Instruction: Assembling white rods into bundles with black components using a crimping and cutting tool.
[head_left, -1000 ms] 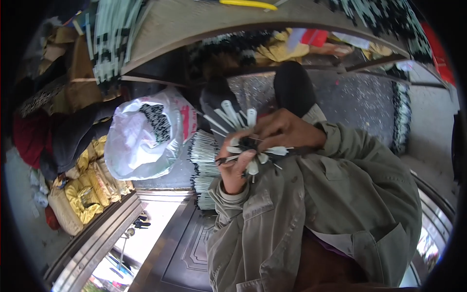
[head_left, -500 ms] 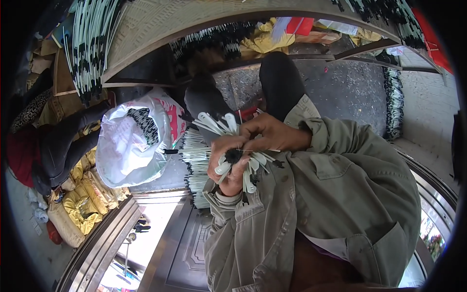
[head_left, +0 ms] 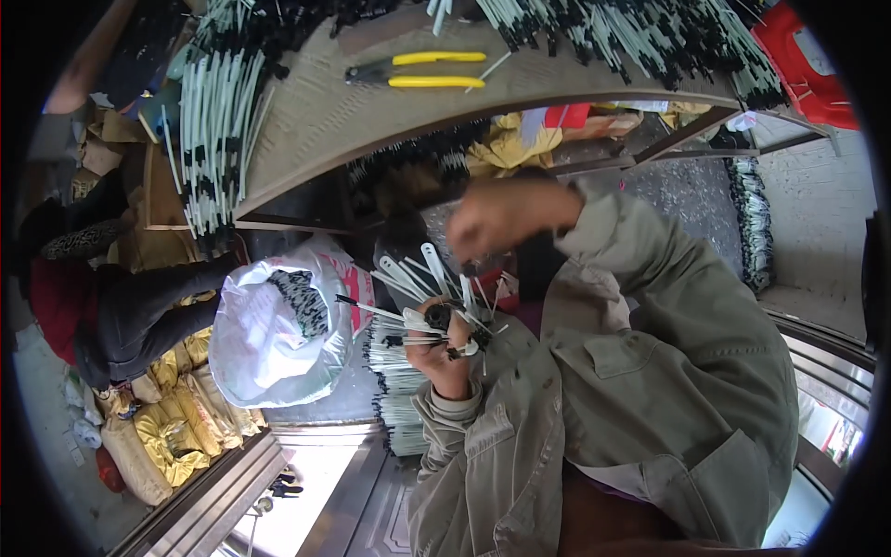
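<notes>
My left hand (head_left: pixel 438 357) is closed around a fanned bundle of pale, flat plastic strips (head_left: pixel 429 263) with black ends. The strips splay out on several sides, and a round black piece (head_left: pixel 437 318) sits at the middle of the bundle. Lifted off the bundle, my right hand (head_left: pixel 510 215) is over my knees, on the table side. Motion smears its fingers, so whether it holds anything is not visible. Beneath my left hand lies a stack of similar pale strips (head_left: pixel 399 399).
Yellow-handled pliers (head_left: pixel 436 70) lie on the table (head_left: pixel 306 102), with piles of black-tipped strips (head_left: pixel 218 139) around its edges. Left of me stands an open white sack (head_left: pixel 278 353) with dark-and-pale pieces inside. Another person (head_left: pixel 139 306) is at the far left, near gold wrapped packs (head_left: pixel 176 413).
My right hand has left the bundle and moved up toward the table. The left hand keeps the strips and sits slightly lower. More of the tabletop, with the pliers, has come into view.
</notes>
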The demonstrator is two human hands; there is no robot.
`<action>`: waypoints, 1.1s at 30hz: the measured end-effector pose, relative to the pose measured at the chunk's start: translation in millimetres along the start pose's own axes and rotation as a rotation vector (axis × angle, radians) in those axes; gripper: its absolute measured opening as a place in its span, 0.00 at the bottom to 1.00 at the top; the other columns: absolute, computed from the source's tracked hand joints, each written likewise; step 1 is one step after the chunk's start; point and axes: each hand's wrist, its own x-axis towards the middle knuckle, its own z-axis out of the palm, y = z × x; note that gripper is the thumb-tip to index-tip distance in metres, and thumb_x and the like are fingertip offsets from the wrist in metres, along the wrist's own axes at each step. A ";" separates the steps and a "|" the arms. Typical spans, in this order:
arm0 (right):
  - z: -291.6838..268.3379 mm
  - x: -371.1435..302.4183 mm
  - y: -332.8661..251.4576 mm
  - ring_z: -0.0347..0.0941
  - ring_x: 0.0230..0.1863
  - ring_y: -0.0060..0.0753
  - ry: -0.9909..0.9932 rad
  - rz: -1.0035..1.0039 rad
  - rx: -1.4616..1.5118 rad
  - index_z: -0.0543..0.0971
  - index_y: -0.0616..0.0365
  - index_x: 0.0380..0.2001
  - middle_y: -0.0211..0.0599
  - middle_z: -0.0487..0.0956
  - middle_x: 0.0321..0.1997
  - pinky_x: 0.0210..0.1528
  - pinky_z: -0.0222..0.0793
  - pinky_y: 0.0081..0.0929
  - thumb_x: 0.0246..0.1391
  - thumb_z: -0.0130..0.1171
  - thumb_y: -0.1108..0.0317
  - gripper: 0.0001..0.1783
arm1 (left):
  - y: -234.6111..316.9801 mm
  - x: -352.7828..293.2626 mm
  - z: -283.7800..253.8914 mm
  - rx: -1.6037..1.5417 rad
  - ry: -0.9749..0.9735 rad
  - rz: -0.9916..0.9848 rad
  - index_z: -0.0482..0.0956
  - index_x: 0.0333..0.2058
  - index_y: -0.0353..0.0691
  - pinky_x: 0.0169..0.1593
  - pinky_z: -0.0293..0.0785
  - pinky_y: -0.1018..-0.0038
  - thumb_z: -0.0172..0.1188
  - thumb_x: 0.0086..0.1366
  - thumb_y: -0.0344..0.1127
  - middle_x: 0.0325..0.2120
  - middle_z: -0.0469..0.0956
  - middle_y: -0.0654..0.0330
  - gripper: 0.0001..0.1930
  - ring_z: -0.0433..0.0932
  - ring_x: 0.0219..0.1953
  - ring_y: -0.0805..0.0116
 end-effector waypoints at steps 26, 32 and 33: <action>7.4 -42.3 -74.4 0.63 0.51 0.30 0.428 -0.166 -0.979 0.74 0.51 0.42 0.31 0.66 0.51 0.55 0.56 0.35 0.43 0.59 0.69 0.18 | -1.7 -4.8 -28.5 -0.203 -0.211 -0.236 0.75 0.35 0.31 0.30 0.67 0.82 0.59 0.49 0.22 0.26 0.74 0.61 0.11 0.71 0.27 0.75; 14.2 -39.6 -53.3 0.60 0.54 0.16 0.647 -0.375 -1.584 0.70 0.36 0.48 0.14 0.65 0.50 0.65 0.44 0.37 0.48 0.57 0.57 0.21 | 6.7 -2.3 -27.2 -0.004 -0.259 -0.105 0.73 0.33 0.31 0.28 0.67 0.80 0.55 0.49 0.22 0.25 0.73 0.59 0.10 0.71 0.25 0.72; 14.8 -39.2 -52.0 0.60 0.54 0.16 0.649 -0.384 -1.579 0.70 0.36 0.48 0.14 0.65 0.50 0.65 0.44 0.37 0.48 0.57 0.57 0.21 | 15.5 -0.9 -23.3 0.005 -0.269 -0.098 0.73 0.33 0.31 0.28 0.66 0.80 0.55 0.49 0.22 0.25 0.73 0.59 0.10 0.71 0.24 0.73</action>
